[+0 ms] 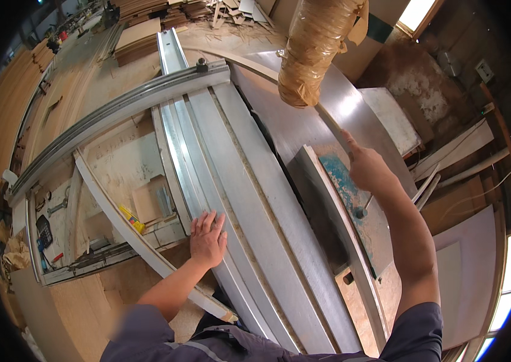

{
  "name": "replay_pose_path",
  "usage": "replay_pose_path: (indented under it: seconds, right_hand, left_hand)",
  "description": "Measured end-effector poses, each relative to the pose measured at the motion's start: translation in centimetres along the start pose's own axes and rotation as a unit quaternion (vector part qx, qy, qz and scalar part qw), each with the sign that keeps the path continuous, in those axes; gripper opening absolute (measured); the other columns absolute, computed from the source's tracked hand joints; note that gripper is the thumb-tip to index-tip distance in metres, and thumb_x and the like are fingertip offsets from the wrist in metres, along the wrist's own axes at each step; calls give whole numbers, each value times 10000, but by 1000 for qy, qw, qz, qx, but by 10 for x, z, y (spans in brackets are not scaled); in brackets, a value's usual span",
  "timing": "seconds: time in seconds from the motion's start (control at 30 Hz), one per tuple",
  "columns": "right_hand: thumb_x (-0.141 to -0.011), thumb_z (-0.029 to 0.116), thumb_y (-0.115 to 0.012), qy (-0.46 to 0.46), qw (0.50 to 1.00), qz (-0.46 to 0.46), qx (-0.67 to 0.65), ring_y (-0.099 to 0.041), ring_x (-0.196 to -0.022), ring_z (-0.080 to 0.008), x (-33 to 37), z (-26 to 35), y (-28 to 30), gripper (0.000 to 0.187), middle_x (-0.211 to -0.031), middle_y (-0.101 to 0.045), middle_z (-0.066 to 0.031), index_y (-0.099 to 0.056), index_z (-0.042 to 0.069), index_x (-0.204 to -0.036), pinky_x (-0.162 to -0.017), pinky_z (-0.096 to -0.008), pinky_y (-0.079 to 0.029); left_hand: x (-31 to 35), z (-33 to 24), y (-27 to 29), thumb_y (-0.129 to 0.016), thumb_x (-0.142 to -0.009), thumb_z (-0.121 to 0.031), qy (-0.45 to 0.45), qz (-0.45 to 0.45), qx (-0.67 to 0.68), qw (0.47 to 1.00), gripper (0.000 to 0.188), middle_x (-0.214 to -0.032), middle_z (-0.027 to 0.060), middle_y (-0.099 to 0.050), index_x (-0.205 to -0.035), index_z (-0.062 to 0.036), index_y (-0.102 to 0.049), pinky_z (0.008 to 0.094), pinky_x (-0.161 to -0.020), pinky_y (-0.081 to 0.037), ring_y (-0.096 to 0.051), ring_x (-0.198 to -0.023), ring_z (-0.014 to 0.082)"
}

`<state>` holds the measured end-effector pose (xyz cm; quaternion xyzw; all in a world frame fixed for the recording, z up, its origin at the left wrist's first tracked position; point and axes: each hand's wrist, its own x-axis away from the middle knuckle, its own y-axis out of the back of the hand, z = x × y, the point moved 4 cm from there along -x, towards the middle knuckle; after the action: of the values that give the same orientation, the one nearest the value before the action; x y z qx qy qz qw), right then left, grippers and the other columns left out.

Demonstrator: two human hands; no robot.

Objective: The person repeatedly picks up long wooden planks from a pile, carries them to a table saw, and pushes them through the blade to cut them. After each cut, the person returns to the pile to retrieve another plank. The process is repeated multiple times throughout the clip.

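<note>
My left hand (208, 241) lies flat, fingers stretched out, on the left edge of a grooved metal sliding saw table (231, 163). Ahead on the right, my right hand (369, 166) is at the near end of a long, thin wooden strip (331, 120). Its index finger reaches along the strip while the other fingers curl in; the thumb is hidden. The strip runs away over the smooth metal saw top (279, 123), passing behind a tape-wrapped hose (315, 48). Left of my right forearm stands a long upright board (343, 220) beside a worn teal plate (352, 187).
A metal rail (123, 99) crosses the far end of the sliding table. Inside the frame at left lie a wrench (57, 208), a calculator (44, 232) and a yellow packet (132, 218). Stacked boards (138, 41) and offcuts (231, 13) sit beyond. Pale panels (463, 265) lean at right.
</note>
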<state>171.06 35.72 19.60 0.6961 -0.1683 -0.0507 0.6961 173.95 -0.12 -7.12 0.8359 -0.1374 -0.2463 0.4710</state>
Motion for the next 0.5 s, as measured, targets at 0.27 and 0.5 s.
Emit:
replay_pose_path:
  seconds: [0.27,0.5]
  right_hand:
    - [-918,9,-477,-22,998,-50,24,-655,-963,-432,-7,-10,27,734,-1057,-664,-290,-251,213,-1585,-866,-498,-497]
    - [-949,87,-469,-161,979,-114,-43,-668,-900,-455,115,-104,-25,667,-965,-689,-280,-241,185,-1568,-819,-538,-506]
  left_hand:
    - [9,8,-8,-602,-924,-285,13,-2,-6,1000,537,-1497,93,-391,-1439,-176,-494,534,-1200,-197,-339,-1405,343]
    - [7,2,-7,-607,-922,-275,12,17,-3,1000,546,-1490,100,-392,-1443,-158,-492,534,-1195,-208,-335,-1407,339]
